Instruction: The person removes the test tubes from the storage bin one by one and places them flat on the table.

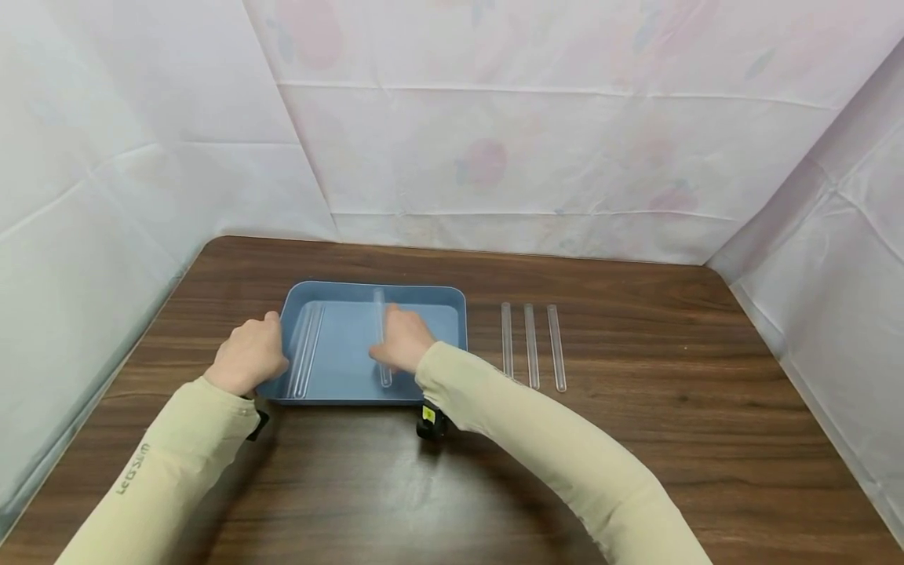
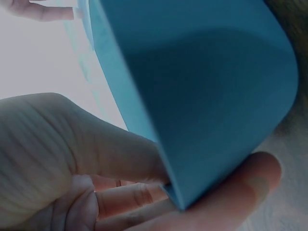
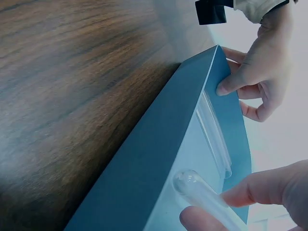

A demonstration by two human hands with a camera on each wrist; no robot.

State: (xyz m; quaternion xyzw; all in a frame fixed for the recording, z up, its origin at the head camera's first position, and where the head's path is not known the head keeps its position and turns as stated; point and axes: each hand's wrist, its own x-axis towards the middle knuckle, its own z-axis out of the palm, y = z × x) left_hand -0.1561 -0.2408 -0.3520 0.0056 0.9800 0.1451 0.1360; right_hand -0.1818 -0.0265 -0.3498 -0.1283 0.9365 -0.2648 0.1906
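Right hand pinches a tube, left hand grips the tray (more tubes inside)

Dark lettering along the person's left sleeve appears to read "Let's Slim"; a yellow label on the black device beside the right sleeve bears marking too small to read.

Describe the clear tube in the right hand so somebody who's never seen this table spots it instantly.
On the brown wooden table, find the blue tray. Toward the tray's right side, the right hand pinches a clear tube. Only this one is held: the other tubes lie in the tray's left part or on the table.
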